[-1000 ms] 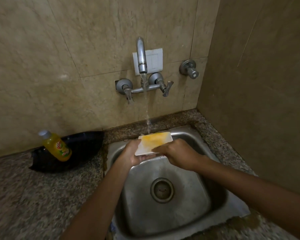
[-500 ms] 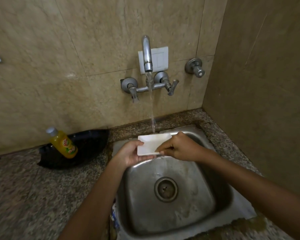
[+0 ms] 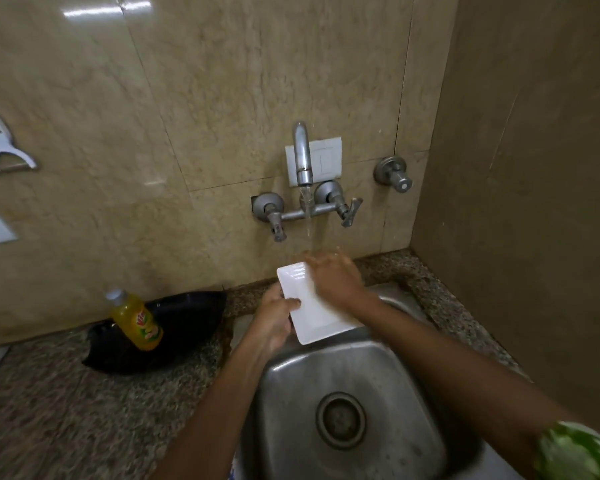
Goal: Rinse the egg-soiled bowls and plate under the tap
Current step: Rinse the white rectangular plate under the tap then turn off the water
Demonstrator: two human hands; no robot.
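A white rectangular plate [image 3: 312, 313] is held over the back of the steel sink [image 3: 354, 368]. My left hand [image 3: 274, 317] grips its left edge, thumb on top. My right hand [image 3: 333, 275] lies flat on the plate's far end, fingers spread, right under the running stream from the wall tap [image 3: 302, 157]. The plate's visible surface looks white, with no yellow on it. No bowls are in view.
A yellow dish-soap bottle [image 3: 136, 320] leans on a black bag [image 3: 167, 327] on the speckled granite counter [image 3: 66, 403] left of the sink. Tap handles [image 3: 274, 213] and a separate valve [image 3: 394, 174] stick out of the tiled wall. A side wall closes the right.
A second ago the plate was yellow with egg; now it shows white. My right hand slid from the plate's near edge up to its far end under the water. The view tilted upward.
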